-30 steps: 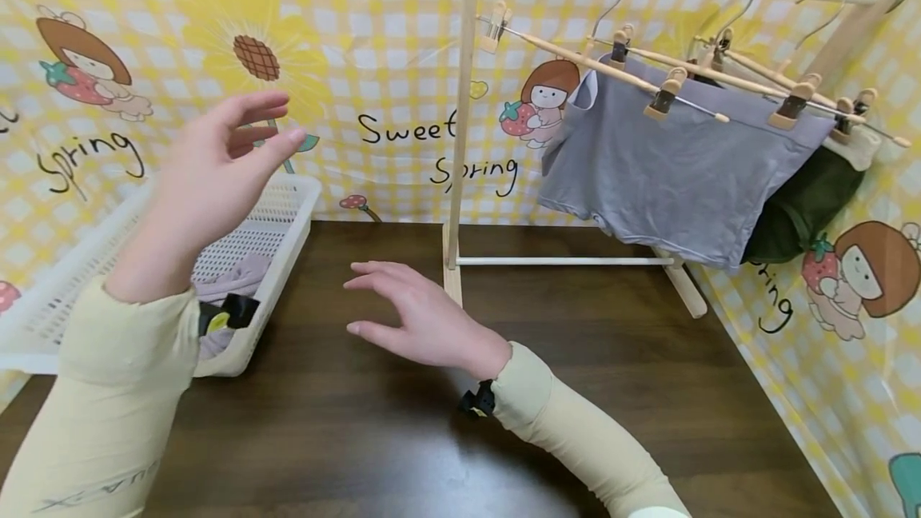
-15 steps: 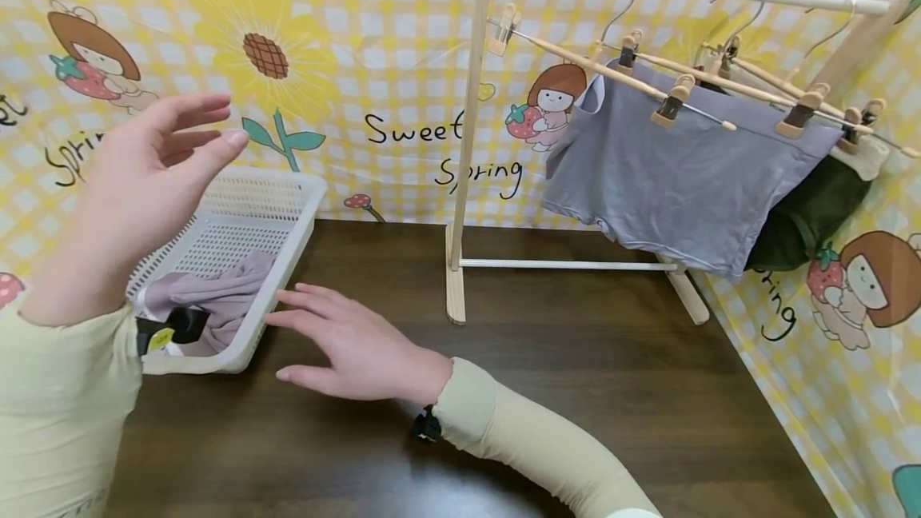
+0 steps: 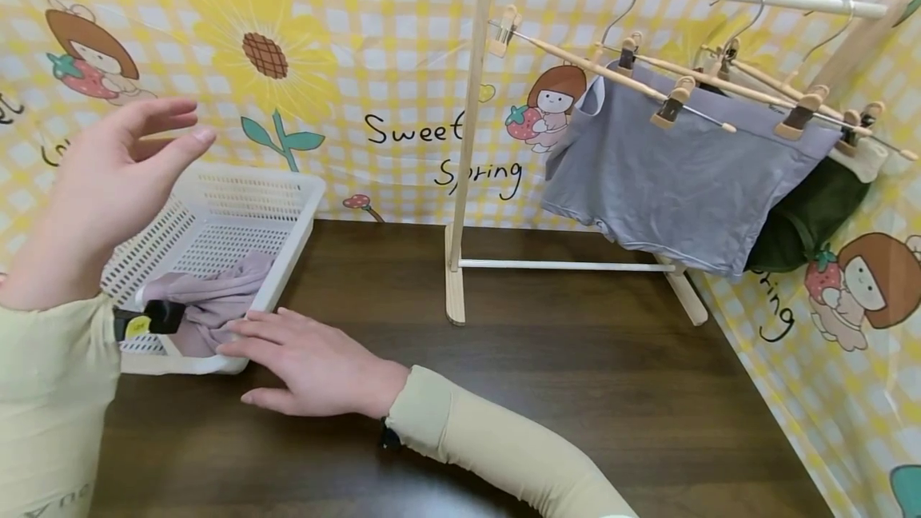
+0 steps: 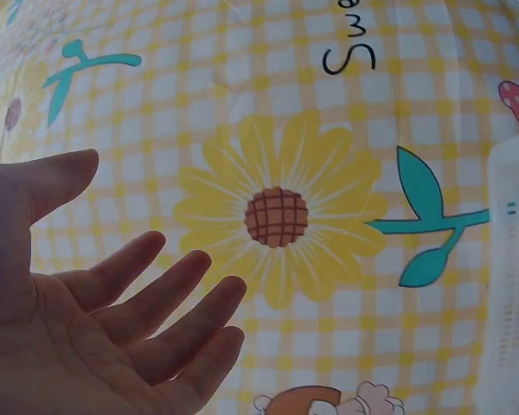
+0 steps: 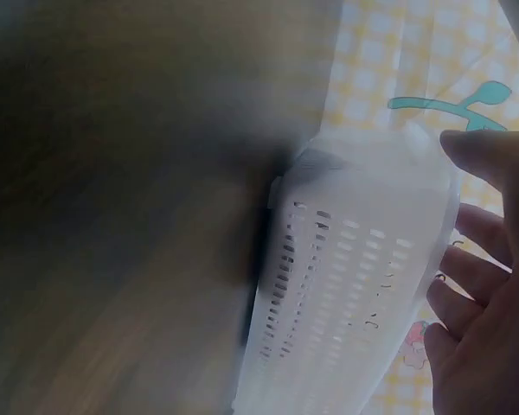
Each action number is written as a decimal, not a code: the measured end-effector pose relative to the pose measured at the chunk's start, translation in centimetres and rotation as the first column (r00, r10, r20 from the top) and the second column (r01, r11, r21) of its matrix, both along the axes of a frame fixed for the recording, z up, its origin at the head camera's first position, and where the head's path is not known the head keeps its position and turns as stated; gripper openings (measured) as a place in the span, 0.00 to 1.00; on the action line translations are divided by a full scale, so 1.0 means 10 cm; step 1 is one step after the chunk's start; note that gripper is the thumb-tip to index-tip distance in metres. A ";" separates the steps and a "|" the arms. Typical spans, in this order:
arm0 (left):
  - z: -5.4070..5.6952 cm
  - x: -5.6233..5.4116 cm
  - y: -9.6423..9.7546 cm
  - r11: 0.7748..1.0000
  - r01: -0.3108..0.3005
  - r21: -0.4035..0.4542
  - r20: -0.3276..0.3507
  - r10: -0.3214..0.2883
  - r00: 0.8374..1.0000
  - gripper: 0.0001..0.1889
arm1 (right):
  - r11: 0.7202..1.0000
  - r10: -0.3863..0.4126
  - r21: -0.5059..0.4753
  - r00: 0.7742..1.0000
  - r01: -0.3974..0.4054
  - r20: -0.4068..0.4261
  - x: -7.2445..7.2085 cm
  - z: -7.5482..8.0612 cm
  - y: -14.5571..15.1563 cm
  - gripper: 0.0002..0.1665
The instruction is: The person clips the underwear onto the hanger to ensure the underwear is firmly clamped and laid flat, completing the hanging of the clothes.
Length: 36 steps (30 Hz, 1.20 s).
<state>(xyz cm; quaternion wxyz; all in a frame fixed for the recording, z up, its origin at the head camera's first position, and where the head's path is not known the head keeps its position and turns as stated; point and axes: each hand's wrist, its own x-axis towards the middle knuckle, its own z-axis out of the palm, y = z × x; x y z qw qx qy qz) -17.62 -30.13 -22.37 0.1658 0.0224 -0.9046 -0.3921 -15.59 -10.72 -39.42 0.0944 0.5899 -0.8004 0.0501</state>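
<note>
Two bare hands, nothing held. Left hand (image 3: 118,178): grip relaxed, fingers lightly bent, raised over the left side of the basket (image 3: 291,254). Right hand (image 3: 312,366): grip loose, fingers spread at the basket's near right rim; contact unclear. Basket: white plastic, rectangular, slotted walls. Crumpled mauve cloth (image 3: 216,294), soft folds, lies inside it. Dark wood-grain counter (image 3: 561,374). Pale wooden rack (image 3: 470,118), round white rails; smooth grey-lavender shorts (image 3: 683,174) clipped up, dark green garment (image 3: 813,214) behind.
</note>
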 end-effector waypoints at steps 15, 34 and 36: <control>-0.41 -0.47 -0.49 0.995 0.101 -0.018 0.203 -0.095 0.975 0.45 | 0.999 -0.011 -0.033 0.995 0.014 0.097 -0.02 -0.02 0.02 0.41; -1.15 -0.80 -0.85 0.935 0.304 -0.183 0.518 -0.171 0.838 0.43 | 0.999 -0.003 -0.043 0.988 0.010 0.151 0.00 -0.06 0.00 0.42; -1.18 -0.83 -0.83 0.929 0.316 -0.192 0.524 -0.175 0.833 0.42 | 0.999 -0.005 -0.039 0.988 0.012 0.156 0.00 -0.06 0.00 0.42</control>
